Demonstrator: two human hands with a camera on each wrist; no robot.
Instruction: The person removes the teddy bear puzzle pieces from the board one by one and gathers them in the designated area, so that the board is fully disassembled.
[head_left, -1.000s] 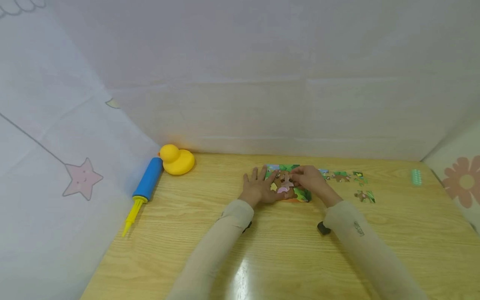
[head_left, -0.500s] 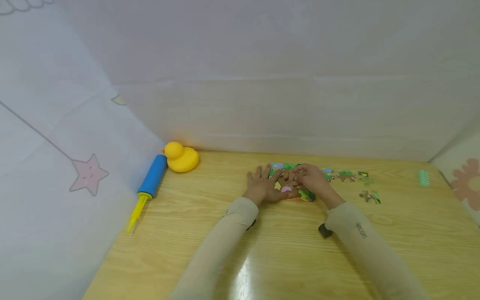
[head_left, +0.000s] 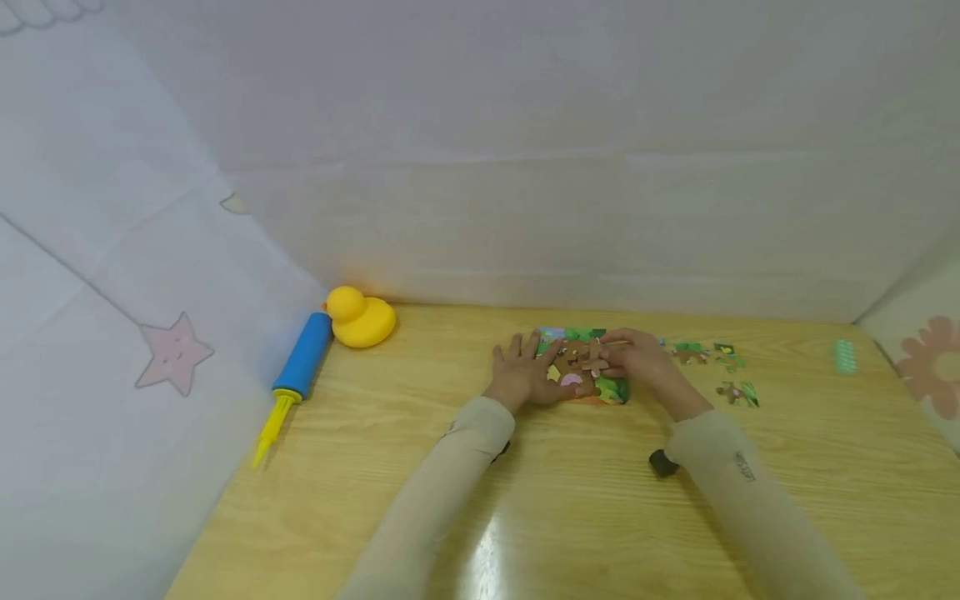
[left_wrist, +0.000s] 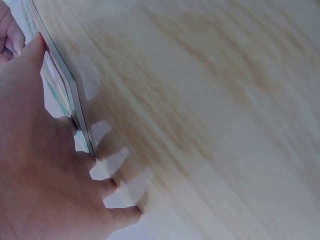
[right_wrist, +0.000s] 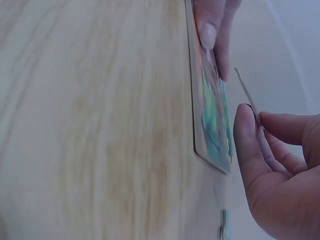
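Note:
A colourful jigsaw puzzle board (head_left: 617, 390) with a brown animal picture lies flat on the wooden table. Across its left part my left hand (head_left: 517, 379) rests with fingers spread, the thumb along the near edge. In the left wrist view the outer fingertips (left_wrist: 131, 216) reach past the board onto the table. My right hand (head_left: 641, 360) pinches a thin puzzle piece (right_wrist: 245, 90) between thumb and fingers. Seen from the right wrist, that piece is tilted and held above the board. Part of the picture is hidden under the left hand.
Several loose puzzle pieces (head_left: 690, 354) lie to the right of the board, with a joined pair (head_left: 738, 393) nearer me. A pale green bumpy block (head_left: 845, 357) is at the far right. A yellow rubber duck (head_left: 363, 318) and a blue hand pump (head_left: 302, 357) stand at the left.
My right hand has drawn a little to the right, and the puzzle piece in its fingers has come away from the middle of the board. The left hand stays spread in place.

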